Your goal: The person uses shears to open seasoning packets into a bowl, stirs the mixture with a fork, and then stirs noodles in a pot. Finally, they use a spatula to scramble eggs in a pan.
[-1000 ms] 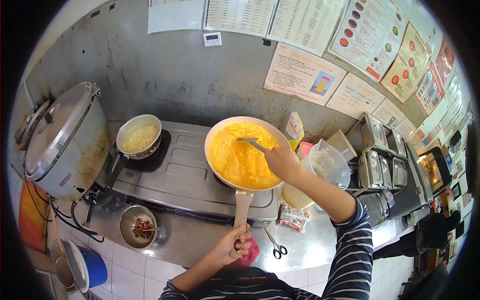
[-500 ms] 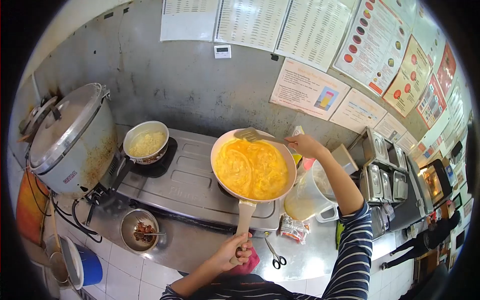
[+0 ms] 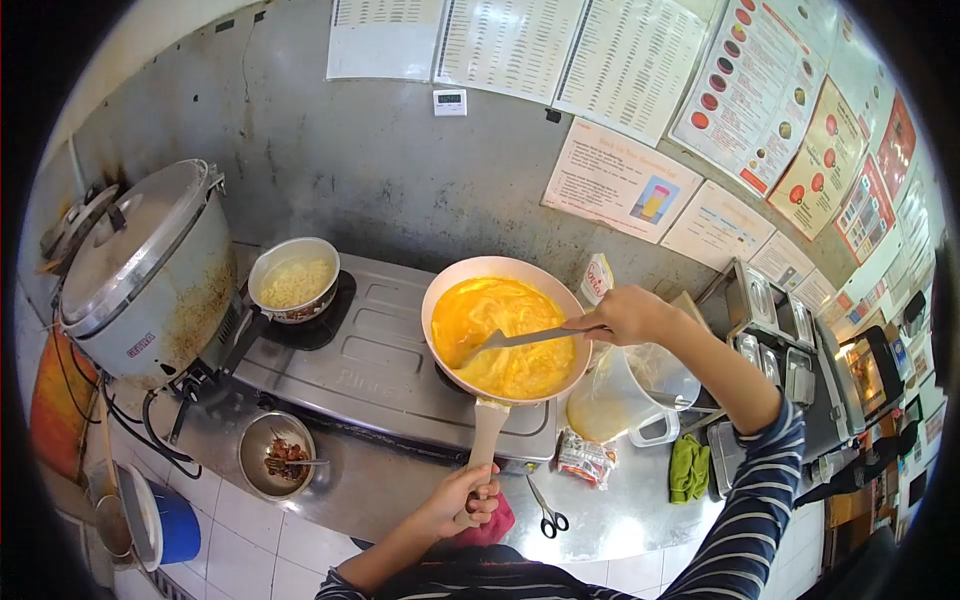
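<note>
A light-coloured frying pan point(image 3: 436, 300) on the stove's right burner holds runny yellow egg point(image 3: 530, 370), partly set in folds. My left hand point(image 3: 466, 503) is wrapped round the pan's handle point(image 3: 489, 432) at its lower end. Over the pan's right rim, my right hand point(image 3: 632, 318) grips a grey spatula point(image 3: 525, 339), whose blade dips into the egg left of the pan's middle. On the left burner is a small pot point(image 3: 332, 300) with pale, steaming food in it.
A large rice cooker point(image 3: 160, 290) stands at the left. On the counter are a bowl with a spoon point(image 3: 258, 450), scissors point(image 3: 547, 508), a packet point(image 3: 586, 458), a clear jug point(image 3: 605, 400) and a green cloth point(image 3: 689, 469). Metal containers point(image 3: 760, 300) line the right.
The spatula has moved from the pan's back rim down and left into the egg. My right hand has shifted right and slightly nearer. The left hand keeps its hold.
</note>
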The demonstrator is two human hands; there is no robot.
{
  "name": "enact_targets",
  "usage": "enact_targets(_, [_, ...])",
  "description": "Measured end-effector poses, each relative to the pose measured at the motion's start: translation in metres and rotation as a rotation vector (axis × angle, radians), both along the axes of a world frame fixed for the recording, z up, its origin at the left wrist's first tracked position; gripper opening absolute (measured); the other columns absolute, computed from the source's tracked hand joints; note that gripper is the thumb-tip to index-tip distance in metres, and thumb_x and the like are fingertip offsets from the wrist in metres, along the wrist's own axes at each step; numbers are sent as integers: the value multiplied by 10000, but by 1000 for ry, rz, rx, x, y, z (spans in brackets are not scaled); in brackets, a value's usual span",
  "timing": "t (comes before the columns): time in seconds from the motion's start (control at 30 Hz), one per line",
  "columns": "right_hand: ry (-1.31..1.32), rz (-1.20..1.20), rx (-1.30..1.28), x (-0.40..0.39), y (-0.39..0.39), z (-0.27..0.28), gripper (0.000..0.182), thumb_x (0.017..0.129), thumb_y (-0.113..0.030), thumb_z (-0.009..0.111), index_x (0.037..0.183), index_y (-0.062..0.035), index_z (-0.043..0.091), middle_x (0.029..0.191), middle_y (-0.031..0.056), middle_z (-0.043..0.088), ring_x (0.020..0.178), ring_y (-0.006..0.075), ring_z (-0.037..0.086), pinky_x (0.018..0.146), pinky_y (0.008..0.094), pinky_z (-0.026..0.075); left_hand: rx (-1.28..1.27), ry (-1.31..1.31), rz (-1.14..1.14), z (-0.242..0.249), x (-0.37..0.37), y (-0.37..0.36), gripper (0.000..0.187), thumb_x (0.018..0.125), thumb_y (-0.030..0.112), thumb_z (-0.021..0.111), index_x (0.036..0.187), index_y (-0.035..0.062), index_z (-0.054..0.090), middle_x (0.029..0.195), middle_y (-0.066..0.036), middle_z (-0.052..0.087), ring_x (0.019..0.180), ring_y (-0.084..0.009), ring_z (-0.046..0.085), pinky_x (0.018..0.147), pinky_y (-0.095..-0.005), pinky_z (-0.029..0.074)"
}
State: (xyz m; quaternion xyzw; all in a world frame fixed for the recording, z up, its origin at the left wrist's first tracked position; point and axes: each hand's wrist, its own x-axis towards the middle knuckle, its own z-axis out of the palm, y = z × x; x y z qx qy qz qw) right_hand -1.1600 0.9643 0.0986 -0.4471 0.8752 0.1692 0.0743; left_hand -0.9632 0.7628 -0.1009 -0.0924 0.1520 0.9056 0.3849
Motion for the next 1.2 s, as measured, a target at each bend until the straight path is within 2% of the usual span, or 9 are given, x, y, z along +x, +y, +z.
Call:
enact_targets(0.13, [28, -51, 102, 27, -4, 35, 271, 722, -265, 560, 992, -252, 577, 686, 81, 583, 657, 255, 556, 596, 361, 444, 1, 4, 21, 2, 0, 1, 131, 861, 223, 385, 923, 115, 427, 623, 15, 340, 457, -59, 279, 389, -198, 255])
enact_targets(0.33, [-156, -272, 114, 47, -9, 72, 259, 723, -253, 555, 980, -256, 584, 764, 55, 598, 719, 241, 562, 639, 346, 443, 34, 15, 31, 2, 1, 1, 149, 860, 226, 389, 937, 105, 431, 622, 16, 344, 464, -60, 284, 388, -197, 256])
enact_targets(0.4, [-145, -355, 154, 64, -13, 61, 236, 744, -231, 533, 974, -235, 585, 739, 55, 593, 691, 248, 566, 608, 358, 438, 36, 8, 28, 2, 2, 1, 153, 860, 226, 391, 937, 103, 436, 622, 16, 345, 465, -60, 285, 389, -197, 256])
enact_targets(0.47, [-127, -296, 48, 61, 3, 11, 247, 753, -226, 518, 993, -253, 569, 728, 47, 594, 673, 240, 576, 604, 375, 443, 42, 1, 33, 2, 1, 2, 156, 859, 227, 393, 937, 100, 440, 623, 16, 346, 466, -60, 285, 389, -197, 256])
enact_targets(0.53, [37, -277, 25, 92, -19, 6, 145, 724, -130, 483, 778, -61, 598, 707, 112, 594, 664, 249, 590, 567, 344, 475, 37, 2, 36, 0, 2, 1, 153, 858, 226, 395, 931, 101, 447, 623, 16, 345, 464, -58, 284, 387, -196, 256])
enact_targets(0.63, [79, -186, -38, 108, -31, -15, 139, 721, -90, 461, 767, -27, 576, 650, 126, 584, 598, 251, 592, 503, 338, 476, 53, 2, 37, 0, 2, 2, 152, 858, 226, 397, 932, 102, 447, 623, 17, 343, 462, -57, 284, 386, -194, 253])
enact_targets(0.93, [241, -230, -139, 86, -70, -79, 165, 722, -87, 484, 849, -4, 550, 612, 92, 586, 557, 204, 597, 455, 292, 473, 29, 15, 52, -2, 2, 3, 162, 860, 228, 389, 949, 99, 431, 621, 12, 338, 465, -57, 280, 385, -191, 250])
enact_targets(1.1, [327, -318, -203, 50, -74, -107, 150, 717, -86, 488, 811, -19, 582, 626, 90, 591, 592, 211, 606, 475, 297, 482, 41, 10, 49, -1, 2, 3, 168, 861, 231, 385, 950, 95, 426, 621, 12, 334, 466, -59, 284, 389, -191, 254])
enact_targets(1.2, [335, -429, -193, 29, -64, -97, 147, 714, -97, 484, 782, -36, 599, 667, 99, 597, 636, 226, 609, 506, 311, 488, 51, 29, 52, -3, 1, 3, 169, 860, 232, 385, 949, 94, 425, 623, 11, 334, 466, -59, 285, 391, -190, 255])
